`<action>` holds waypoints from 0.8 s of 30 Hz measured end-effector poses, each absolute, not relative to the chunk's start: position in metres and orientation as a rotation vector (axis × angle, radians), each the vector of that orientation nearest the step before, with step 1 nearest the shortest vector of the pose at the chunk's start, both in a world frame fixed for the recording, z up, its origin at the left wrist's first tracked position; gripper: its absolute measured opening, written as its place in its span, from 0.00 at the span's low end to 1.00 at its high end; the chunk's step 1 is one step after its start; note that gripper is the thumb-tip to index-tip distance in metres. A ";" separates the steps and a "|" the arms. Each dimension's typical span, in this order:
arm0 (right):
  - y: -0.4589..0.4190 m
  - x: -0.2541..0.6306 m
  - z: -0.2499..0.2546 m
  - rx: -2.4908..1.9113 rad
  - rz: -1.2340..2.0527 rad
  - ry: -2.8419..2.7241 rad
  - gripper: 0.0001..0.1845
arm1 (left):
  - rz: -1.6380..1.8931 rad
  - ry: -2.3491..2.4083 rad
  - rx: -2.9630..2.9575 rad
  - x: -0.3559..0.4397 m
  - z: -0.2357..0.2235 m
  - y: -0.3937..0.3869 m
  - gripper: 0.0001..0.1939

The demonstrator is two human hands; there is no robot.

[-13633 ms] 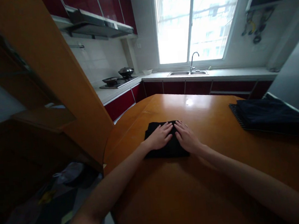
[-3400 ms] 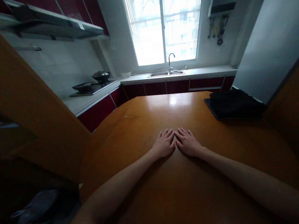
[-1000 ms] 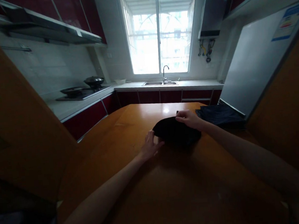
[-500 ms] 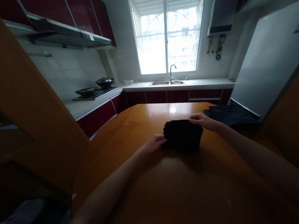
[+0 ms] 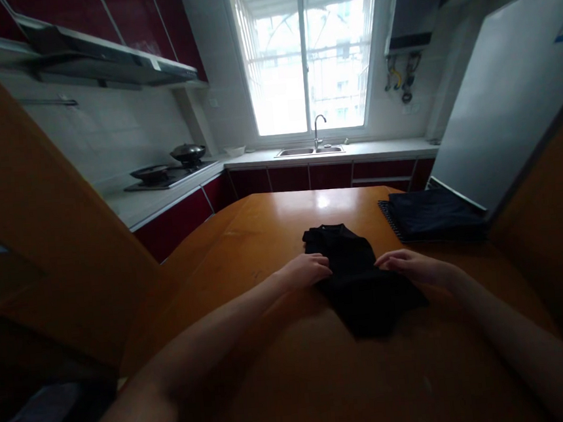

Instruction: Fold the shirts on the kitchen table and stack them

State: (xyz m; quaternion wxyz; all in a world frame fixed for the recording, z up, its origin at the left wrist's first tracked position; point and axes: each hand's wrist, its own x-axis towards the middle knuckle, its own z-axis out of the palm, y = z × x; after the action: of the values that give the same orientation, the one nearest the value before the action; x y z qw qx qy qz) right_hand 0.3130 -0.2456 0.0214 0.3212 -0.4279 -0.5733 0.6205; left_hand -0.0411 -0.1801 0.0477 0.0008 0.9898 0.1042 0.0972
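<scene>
Black cloth (image 5: 359, 276) newly opened out, between both hands (image 5: 304, 270), touching each

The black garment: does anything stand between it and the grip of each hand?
Nothing visible does: the left hand's grip and right hand's grip are at opposite sides of the black garment. The folded dark cloth lies apart, farther back at the right.

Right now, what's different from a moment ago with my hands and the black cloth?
The black cloth has opened from a compact bundle into a longer shape reaching toward you. Your right hand came down from its top corner to its right edge; your left hand is still at its left edge. The dark pile on the right and the lidded pot stayed put.
</scene>
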 end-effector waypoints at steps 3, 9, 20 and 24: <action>-0.231 0.309 0.011 -1.155 1.443 -1.282 0.27 | 0.293 0.363 3.093 -0.040 0.064 -0.165 0.13; -0.222 0.313 -0.003 -1.225 1.330 -1.049 0.21 | 0.135 0.390 2.738 -0.041 0.083 -0.160 0.12; -0.229 0.310 0.002 -1.295 1.357 -1.055 0.17 | 0.123 0.372 3.021 -0.033 0.084 -0.166 0.07; -0.230 0.315 0.002 -1.298 1.400 -1.053 0.15 | 0.311 0.724 2.917 -0.024 0.116 -0.103 0.10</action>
State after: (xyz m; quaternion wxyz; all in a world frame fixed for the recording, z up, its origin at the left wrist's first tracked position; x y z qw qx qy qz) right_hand 0.3149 -0.2302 0.0021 0.4625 -0.5278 -0.4281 0.5694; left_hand -0.0244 -0.1027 0.1160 0.0599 0.9637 0.2391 0.1029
